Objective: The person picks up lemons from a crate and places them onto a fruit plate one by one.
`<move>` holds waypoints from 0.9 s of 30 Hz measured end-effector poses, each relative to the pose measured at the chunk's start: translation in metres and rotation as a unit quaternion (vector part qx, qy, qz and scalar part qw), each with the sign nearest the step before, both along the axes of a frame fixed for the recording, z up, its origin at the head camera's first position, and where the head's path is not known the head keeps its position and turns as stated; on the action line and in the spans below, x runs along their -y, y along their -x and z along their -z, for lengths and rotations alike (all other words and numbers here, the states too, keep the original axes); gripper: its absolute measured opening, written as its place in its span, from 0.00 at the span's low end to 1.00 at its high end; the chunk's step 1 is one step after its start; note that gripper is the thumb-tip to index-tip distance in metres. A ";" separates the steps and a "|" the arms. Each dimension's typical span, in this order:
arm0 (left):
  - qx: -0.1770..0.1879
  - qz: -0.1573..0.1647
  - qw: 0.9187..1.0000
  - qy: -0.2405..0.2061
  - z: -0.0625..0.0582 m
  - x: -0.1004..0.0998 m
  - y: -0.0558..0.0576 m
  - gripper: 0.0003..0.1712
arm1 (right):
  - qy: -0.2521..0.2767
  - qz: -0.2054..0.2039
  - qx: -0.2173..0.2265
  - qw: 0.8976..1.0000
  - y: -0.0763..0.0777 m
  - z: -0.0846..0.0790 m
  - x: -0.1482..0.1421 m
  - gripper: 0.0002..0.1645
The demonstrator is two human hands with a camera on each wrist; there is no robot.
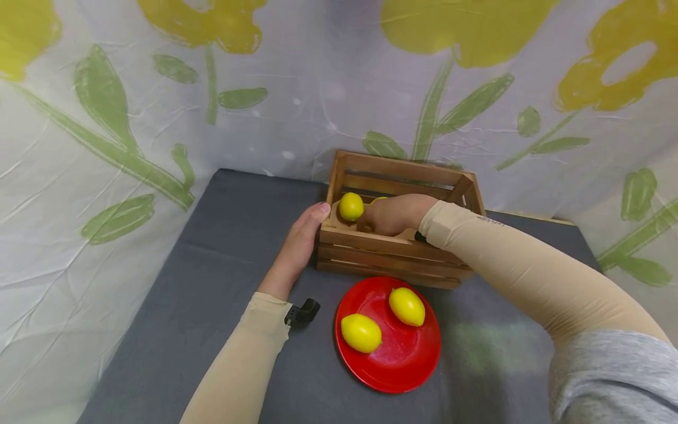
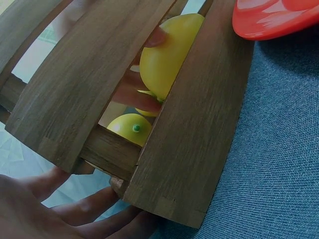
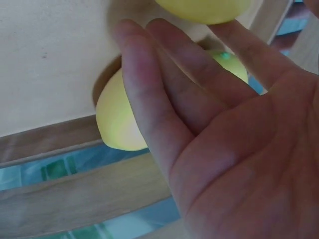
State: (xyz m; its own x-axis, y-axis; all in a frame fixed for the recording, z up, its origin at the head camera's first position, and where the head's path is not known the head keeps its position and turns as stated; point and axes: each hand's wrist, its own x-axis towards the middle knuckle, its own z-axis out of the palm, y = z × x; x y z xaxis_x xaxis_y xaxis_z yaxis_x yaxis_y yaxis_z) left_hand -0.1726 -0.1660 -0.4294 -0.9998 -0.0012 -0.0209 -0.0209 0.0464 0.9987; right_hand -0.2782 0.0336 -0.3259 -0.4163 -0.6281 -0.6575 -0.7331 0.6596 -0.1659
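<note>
A slatted wooden crate [image 1: 371, 240] stands at the back of the table. My left hand [image 1: 299, 240] holds its left end, the thumb up at the rim and the fingers [image 2: 92, 206] along the end slats. Down inside the crate, my right hand [image 1: 399, 215] grips a lemon [image 2: 172, 52]; through the front slats its fingers [image 2: 134, 95] show around the fruit. One lemon [image 1: 351, 206] lies in the crate's left corner, and part of another shows beyond the right hand. In the right wrist view, lemons [image 3: 117, 117] lie behind the fingers.
In front of the crate, a red plate [image 1: 397, 368] bears two lemons, one at left [image 1: 361, 333] and one at right [image 1: 406, 307]. A dark cloth [image 1: 222, 282] covers the table. Behind it hangs a flower-printed curtain [image 1: 318, 76].
</note>
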 end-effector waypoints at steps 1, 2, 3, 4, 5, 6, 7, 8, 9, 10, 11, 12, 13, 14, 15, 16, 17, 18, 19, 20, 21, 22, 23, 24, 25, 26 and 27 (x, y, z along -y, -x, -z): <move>0.001 0.000 1.000 0.000 0.000 0.000 0.000 0.44 | -0.001 -0.002 -0.001 1.000 0.000 0.000 0.000 0.23; 0.002 0.001 1.000 0.000 0.001 0.000 0.000 0.44 | -0.003 0.000 0.001 1.000 -0.001 0.001 -0.001 0.22; 0.002 0.002 1.000 0.000 0.001 -0.001 0.000 0.45 | -0.004 0.003 0.003 1.000 -0.001 0.001 -0.001 0.21; 0.002 0.002 1.000 0.000 0.001 -0.001 0.000 0.45 | -0.006 0.005 0.003 1.000 -0.001 0.002 -0.001 0.21; 0.002 0.003 1.000 0.001 0.001 -0.001 0.000 0.45 | -0.008 0.006 0.004 1.000 -0.002 0.002 -0.001 0.20; 0.001 0.004 1.000 0.000 0.001 0.000 0.000 0.45 | -0.010 0.007 0.004 1.000 -0.002 0.002 -0.001 0.19; 0.001 0.004 1.000 0.000 0.001 0.000 0.000 0.45 | -0.011 0.006 0.004 1.000 -0.002 0.002 0.000 0.19; 0.000 0.003 1.000 0.001 0.001 0.000 0.000 0.45 | -0.011 0.006 0.004 1.000 -0.002 0.002 0.000 0.18; 0.000 0.003 1.000 -0.001 0.001 0.000 0.000 0.44 | -0.010 0.002 0.004 1.000 -0.002 0.002 0.001 0.17; 0.000 0.002 1.000 -0.001 0.001 0.000 0.000 0.44 | -0.011 0.000 0.003 1.000 -0.002 0.002 0.001 0.17; 0.000 0.001 1.000 -0.001 0.001 0.001 0.000 0.44 | -0.010 -0.001 0.005 1.000 -0.003 0.002 0.001 0.17; 0.000 0.001 1.000 0.000 0.001 0.001 -0.001 0.44 | -0.009 -0.002 0.007 1.000 -0.003 0.002 0.002 0.17; 0.000 0.001 1.000 0.001 0.000 0.001 0.000 0.44 | -0.008 -0.003 0.009 1.000 -0.002 0.002 0.001 0.17; 0.000 0.001 1.000 0.003 0.000 0.001 0.000 0.44 | -0.006 -0.003 0.012 1.000 -0.002 0.002 0.001 0.17; 0.000 0.001 1.000 0.004 0.000 0.000 0.000 0.44 | -0.005 -0.004 0.013 1.000 -0.002 0.003 0.001 0.18; 0.000 0.001 1.000 0.006 0.000 0.000 0.000 0.44 | -0.004 -0.004 0.015 1.000 -0.002 0.003 0.000 0.18; 0.000 0.001 1.000 0.006 0.000 0.000 0.000 0.44 | -0.002 -0.004 0.016 1.000 -0.002 0.004 0.000 0.17; 0.000 0.001 1.000 0.006 0.000 0.000 0.000 0.44 | -0.001 -0.005 0.017 1.000 -0.002 0.004 0.000 0.17; 0.000 0.001 1.000 0.005 -0.001 0.000 -0.001 0.44 | 0.000 -0.005 0.017 1.000 -0.002 0.004 0.000 0.17; 0.000 0.000 1.000 0.004 -0.001 0.000 -0.001 0.44 | 0.001 -0.006 0.017 1.000 -0.001 0.005 0.000 0.17; 0.000 0.000 1.000 0.002 0.000 0.000 -0.001 0.44 | 0.000 -0.005 0.017 1.000 -0.001 0.005 0.000 0.17; -0.001 0.000 1.000 0.001 0.000 0.001 -0.001 0.44 | 0.000 -0.002 0.018 1.000 -0.001 0.006 0.000 0.18; -0.001 -0.001 1.000 0.000 0.000 0.000 -0.001 0.44 | -0.001 0.000 0.019 1.000 -0.001 0.006 0.000 0.18; -0.002 -0.001 1.000 0.000 0.000 0.000 -0.001 0.44 | -0.001 0.002 0.020 1.000 -0.001 0.007 0.000 0.18; -0.002 -0.002 1.000 0.000 0.000 0.000 -0.001 0.44 | -0.002 0.004 0.021 1.000 0.000 0.007 0.000 0.19; -0.002 -0.003 1.000 0.001 0.000 0.000 -0.001 0.44 | -0.002 0.007 0.022 1.000 0.000 0.008 -0.001 0.19; -0.002 -0.003 1.000 0.002 0.001 0.000 -0.001 0.44 | -0.003 0.010 0.023 1.000 0.000 0.009 -0.001 0.19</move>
State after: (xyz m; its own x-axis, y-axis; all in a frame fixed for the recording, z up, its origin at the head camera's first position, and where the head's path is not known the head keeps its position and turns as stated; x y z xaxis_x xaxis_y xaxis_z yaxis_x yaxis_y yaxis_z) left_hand -0.1720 -0.1661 -0.4300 -0.9998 -0.0064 -0.0174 -0.0177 0.0503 0.9986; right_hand -0.2779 0.0344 -0.3346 -0.3980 -0.6161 -0.6798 -0.7120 0.6747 -0.1946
